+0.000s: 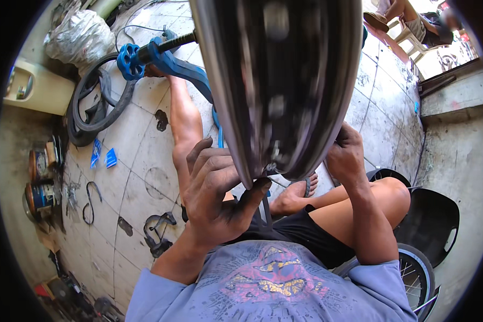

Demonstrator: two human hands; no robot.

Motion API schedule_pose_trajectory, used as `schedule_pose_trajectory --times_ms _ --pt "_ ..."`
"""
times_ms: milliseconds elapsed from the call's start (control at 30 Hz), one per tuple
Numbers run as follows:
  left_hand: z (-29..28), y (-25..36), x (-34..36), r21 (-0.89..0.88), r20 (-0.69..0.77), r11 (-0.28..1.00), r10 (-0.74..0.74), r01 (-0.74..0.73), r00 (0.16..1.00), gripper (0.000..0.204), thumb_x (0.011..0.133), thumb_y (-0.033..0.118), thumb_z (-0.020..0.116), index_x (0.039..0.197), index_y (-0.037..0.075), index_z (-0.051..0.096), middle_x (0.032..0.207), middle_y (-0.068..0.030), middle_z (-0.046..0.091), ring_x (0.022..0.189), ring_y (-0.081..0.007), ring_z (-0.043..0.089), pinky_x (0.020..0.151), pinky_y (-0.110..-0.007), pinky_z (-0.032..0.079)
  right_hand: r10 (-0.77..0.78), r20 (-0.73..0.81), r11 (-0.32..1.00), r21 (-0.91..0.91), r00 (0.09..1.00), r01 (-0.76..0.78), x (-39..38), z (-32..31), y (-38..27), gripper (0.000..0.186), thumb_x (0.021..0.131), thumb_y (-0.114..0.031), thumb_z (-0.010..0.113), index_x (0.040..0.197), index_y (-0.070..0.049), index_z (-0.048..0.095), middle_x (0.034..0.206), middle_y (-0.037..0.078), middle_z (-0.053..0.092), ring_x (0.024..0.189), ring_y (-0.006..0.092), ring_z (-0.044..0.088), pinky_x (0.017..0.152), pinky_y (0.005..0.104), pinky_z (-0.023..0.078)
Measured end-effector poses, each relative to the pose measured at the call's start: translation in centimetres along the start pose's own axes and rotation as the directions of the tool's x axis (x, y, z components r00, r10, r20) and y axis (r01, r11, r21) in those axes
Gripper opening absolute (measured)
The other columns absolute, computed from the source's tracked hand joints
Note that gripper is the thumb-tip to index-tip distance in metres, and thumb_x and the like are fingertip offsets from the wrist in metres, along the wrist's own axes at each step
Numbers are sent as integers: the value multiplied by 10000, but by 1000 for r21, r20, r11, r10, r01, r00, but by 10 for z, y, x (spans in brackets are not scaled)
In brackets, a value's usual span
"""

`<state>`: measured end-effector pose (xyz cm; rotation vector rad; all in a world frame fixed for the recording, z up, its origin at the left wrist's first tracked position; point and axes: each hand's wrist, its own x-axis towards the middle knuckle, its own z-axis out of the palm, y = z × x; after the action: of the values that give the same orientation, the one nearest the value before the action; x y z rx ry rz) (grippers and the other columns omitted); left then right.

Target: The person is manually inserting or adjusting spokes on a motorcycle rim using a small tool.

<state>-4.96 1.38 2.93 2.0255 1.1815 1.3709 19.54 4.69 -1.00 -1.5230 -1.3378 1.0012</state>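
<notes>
A shiny metal wheel rim (236,102) without a tire stands upright close in front of me, its middle smeared by blur. A blue stand (185,67) with a threaded rod and round knob is beside it on the left. My left hand (214,188) is at the rim's near left edge, dirty thumb at the bottom and bent fingers against the side. A small metal piece (275,155) shows inside the rim near that thumb. At the right side, my right hand (346,150) is closed against the rim; its fingertips are hidden, so what they pinch cannot be seen.
Black inner tubes (94,121) lie on the tiled floor at left, near a plastic bag (80,37). Blue wrappers (110,158), a black strap (93,201) and tins (40,196) are nearer. A spoked wheel (416,273) stands at lower right. Another person (413,24) sits far right.
</notes>
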Motion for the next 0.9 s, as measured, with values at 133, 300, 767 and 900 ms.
schedule_pose_trajectory --times_ms 133,300,767,900 --pt "-2 1 0 -7 23 1000 -6 7 1000 305 762 85 820 999 79 628 935 -49 687 884 -245 652 967 -454 413 -20 -19 999 41 1000 21 0 0 1 357 957 22 574 1295 -77 628 969 88 652 703 86 593 594 252 510" --pt "1 3 -1 -61 -27 998 -18 16 999 295 778 95 811 1007 75 627 957 -55 682 880 -244 651 965 -447 410 -33 9 999 -26 999 33 1 1 1 376 955 23 570 1312 -84 615 983 102 656 764 92 610 650 254 524" --pt "24 -54 -22 284 258 956 -146 69 955 339 772 201 729 1047 29 632 1016 -149 647 1040 -328 587 973 -481 346 -50 25 991 -119 998 53 -3 3 -4 384 941 28 583 1306 -87 616 966 127 679 820 129 634 712 283 524" --pt "32 -67 -33 262 198 961 -137 82 970 336 775 212 737 1037 30 631 982 -142 644 997 -331 585 958 -473 345 -52 30 988 -144 998 56 -3 3 -5 383 939 28 583 1303 -87 616 959 135 680 823 138 639 714 292 524"
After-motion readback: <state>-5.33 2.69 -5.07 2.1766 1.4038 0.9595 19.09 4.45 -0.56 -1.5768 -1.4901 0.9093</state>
